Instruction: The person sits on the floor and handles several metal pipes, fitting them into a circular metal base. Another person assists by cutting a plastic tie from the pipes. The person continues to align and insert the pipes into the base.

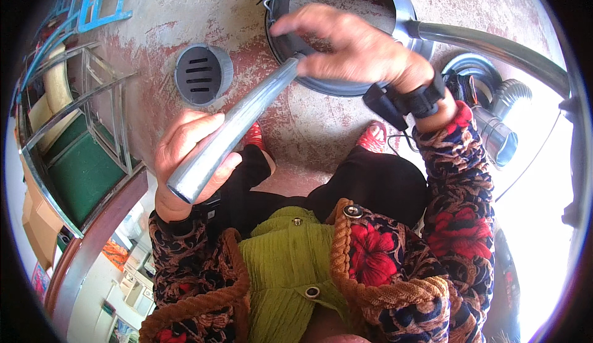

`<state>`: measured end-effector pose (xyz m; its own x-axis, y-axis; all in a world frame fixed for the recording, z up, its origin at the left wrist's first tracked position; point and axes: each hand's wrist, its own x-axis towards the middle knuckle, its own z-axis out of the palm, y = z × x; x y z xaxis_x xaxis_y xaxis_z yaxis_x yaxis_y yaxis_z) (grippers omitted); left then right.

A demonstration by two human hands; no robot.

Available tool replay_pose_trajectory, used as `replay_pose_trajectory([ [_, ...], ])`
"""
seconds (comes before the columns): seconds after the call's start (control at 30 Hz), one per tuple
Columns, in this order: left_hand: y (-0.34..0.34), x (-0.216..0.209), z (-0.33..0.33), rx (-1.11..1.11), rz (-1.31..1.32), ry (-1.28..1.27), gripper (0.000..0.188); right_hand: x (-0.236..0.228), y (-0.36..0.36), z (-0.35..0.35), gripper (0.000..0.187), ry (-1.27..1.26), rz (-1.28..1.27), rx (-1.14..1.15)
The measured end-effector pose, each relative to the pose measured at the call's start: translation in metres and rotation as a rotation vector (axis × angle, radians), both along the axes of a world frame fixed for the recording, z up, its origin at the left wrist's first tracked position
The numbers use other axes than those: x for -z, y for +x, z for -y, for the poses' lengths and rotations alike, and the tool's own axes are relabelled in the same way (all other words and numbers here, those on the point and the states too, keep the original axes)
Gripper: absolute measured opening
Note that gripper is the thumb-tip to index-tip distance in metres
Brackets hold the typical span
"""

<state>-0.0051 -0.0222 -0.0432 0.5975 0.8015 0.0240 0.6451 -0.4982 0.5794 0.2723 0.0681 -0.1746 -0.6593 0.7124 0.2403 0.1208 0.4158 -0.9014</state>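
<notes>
My left hand [179, 145] is wrapped round the near part of a grey metal tube [235, 127], which slants up and to the right in front of me. My right hand [355, 46] reaches over the tube's far end with its fingers spread. Its thumb lies close to that end; I cannot tell whether it touches. Beyond, a wide dark-grey metal ring [404, 3] lies on the floor, partly hidden by my right hand. To the left of the tube's far end stands a short grey round piece [201, 74] with slots in its face.
A long dark pipe [494, 39] runs from the ring to the right. Near it lie a round metal part [472, 62], a ribbed silver duct [511, 99] and a shiny pipe piece [497, 139]. Metal frames with a green panel [86, 167] and a blue frame [99, 3] stand left.
</notes>
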Motion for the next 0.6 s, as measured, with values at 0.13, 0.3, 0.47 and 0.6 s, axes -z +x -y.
replay_pose_trajectory([
  [0.13,0.003,-0.001,-0.006,0.067,-0.001,0.025,0.054,0.002,-0.039,0.023,0.041,0.178,0.14,-0.139],
  [0.3,0.01,0.007,0.009,-0.246,0.156,-0.076,0.068,0.008,-0.056,0.024,0.026,0.191,0.067,-0.159],
  [0.47,0.003,0.018,0.03,-0.393,0.081,-0.026,0.069,0.011,-0.058,0.029,0.034,0.315,0.068,-0.055],
  [0.6,0.008,0.03,0.033,-0.461,0.159,0.039,0.05,0.015,-0.064,0.034,0.041,0.351,0.126,0.012],
])
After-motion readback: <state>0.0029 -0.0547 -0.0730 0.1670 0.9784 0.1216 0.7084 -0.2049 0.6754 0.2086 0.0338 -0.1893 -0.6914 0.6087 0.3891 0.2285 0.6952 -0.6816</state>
